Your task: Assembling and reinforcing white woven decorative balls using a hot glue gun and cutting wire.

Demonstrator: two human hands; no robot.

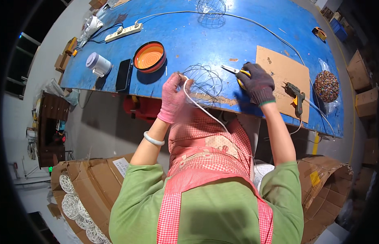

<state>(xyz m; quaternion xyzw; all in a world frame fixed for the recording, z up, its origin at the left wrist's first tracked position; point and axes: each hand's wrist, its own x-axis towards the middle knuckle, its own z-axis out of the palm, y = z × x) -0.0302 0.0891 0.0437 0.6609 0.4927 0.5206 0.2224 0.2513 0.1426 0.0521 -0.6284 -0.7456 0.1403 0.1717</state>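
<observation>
My left hand [175, 96], in a pink glove, pinches a white cord [205, 112] near its end. The cord curves down across my lap. The fingertips are beside a round frame of thin dark wire [206, 83] at the table's near edge; whether they also touch it I cannot tell. My right hand [256, 82], in a dark glove, is closed over the yellow handles of a pair of scissors [231, 69]. Their metal blades point left, behind the wire frame. The glove hides part of the handles.
The blue table [193, 44] bears an orange bowl [149, 57], a phone [124, 75], a white lidded cup [98, 64], a power strip [123, 32] and another wire frame [211, 12]. On the right are a cardboard sheet [279, 67], a glue gun [296, 99] and a beaded ball [326, 86].
</observation>
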